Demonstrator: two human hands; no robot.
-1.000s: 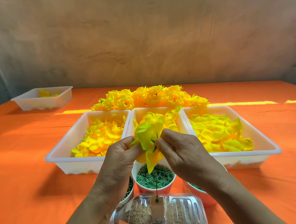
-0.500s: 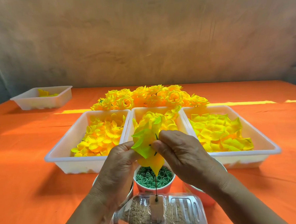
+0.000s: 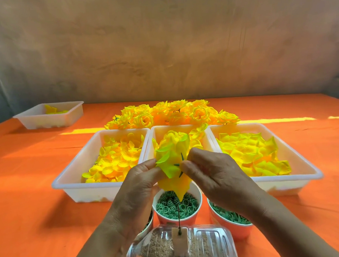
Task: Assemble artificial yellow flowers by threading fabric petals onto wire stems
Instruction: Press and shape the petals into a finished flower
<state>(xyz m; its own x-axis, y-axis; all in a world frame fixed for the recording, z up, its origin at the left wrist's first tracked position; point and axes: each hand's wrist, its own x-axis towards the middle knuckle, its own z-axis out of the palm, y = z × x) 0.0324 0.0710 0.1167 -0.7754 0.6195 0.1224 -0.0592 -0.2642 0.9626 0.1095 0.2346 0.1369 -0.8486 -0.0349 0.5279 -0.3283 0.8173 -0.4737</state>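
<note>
The left hand (image 3: 136, 181) and the right hand (image 3: 212, 173) meet over the middle. Each pinches one side of a bunch of yellow fabric petals (image 3: 172, 167) between thumb and curled fingers. The bunch narrows to a tip between the wrists. From that tip a thin wire stem (image 3: 178, 216) drops straight to a clear bottle (image 3: 182, 247) lying on its side just below the hands.

Under the hands, a cup of green rings (image 3: 197, 189) stands close beside a second cup (image 3: 233, 229) below the right wrist. Just beyond the fingers, three white trays of petals sit rim against rim: the left tray (image 3: 74, 168), the middle tray (image 3: 159, 129) and the right tray (image 3: 295, 151). Behind them lies a heap of finished flowers (image 3: 170, 114). Orange tablecloth (image 3: 31, 214) spreads wide outside each forearm. A small tray (image 3: 46, 119) sits well apart, far to the left, near the table's back edge.
</note>
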